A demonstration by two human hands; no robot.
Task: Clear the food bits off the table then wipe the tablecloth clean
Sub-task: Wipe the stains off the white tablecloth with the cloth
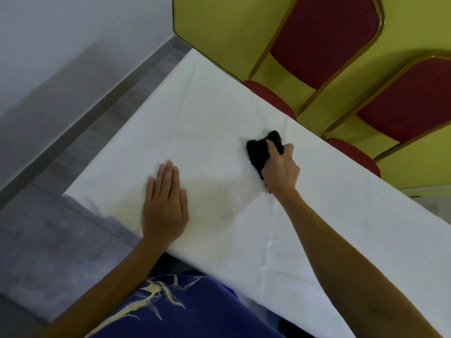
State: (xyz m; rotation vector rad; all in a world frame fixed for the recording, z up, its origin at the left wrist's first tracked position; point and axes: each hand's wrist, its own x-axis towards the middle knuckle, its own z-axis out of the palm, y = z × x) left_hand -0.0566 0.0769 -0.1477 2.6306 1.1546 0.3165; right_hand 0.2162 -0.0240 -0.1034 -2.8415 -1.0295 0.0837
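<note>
A white tablecloth (214,113) covers the table and runs from the lower right to the upper middle of the head view. My right hand (280,170) grips a black cloth (257,151) and presses it onto the tablecloth near the far edge. My left hand (164,206) lies flat on the tablecloth near the table's left corner, palm down, fingers straight and close together, holding nothing. I see no food bits on the cloth around my hands.
Two red chairs with gold frames, one (324,37) and another (402,106), stand tucked in along the far side of the table. A yellow wall (219,28) is behind them. Grey floor (48,203) lies to the left.
</note>
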